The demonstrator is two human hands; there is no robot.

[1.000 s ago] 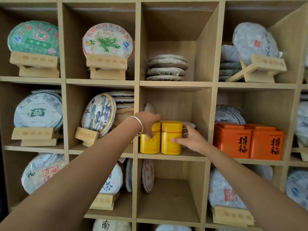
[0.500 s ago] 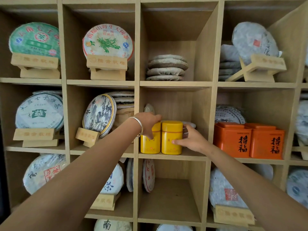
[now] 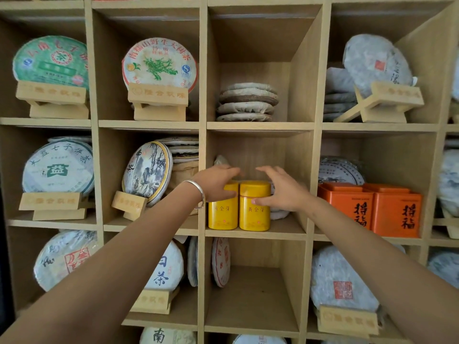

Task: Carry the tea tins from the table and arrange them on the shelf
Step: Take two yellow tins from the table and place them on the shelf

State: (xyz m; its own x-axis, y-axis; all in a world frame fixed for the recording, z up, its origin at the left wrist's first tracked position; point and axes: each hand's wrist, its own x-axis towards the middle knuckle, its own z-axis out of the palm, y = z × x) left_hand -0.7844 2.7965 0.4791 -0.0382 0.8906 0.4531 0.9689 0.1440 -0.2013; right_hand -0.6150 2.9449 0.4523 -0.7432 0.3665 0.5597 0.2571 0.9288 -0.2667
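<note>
Two yellow tea tins stand upright and side by side at the front of the middle cubby of the wooden shelf [image 3: 285, 231]. They touch each other. My left hand [image 3: 214, 184] arches over the lid of the left yellow tin [image 3: 222, 214], thumb on its front and fingers lifted and spread. Over the right yellow tin [image 3: 254, 216] hovers my right hand [image 3: 282, 191], with the thumb resting on the front and the fingers raised clear of the lid. Neither hand closes around a tin.
Two orange square tins [image 3: 370, 209] fill the cubby to the right. Wrapped round tea cakes on wooden stands [image 3: 146, 172] occupy most other cubbies. A flat stack of cakes [image 3: 247, 103] lies in the cubby above. The cubby below [image 3: 258, 301] holds one cake on edge at its left.
Both hands have loosened from the yellow tins and lifted their fingers above the lids. The tins stay where they stood.
</note>
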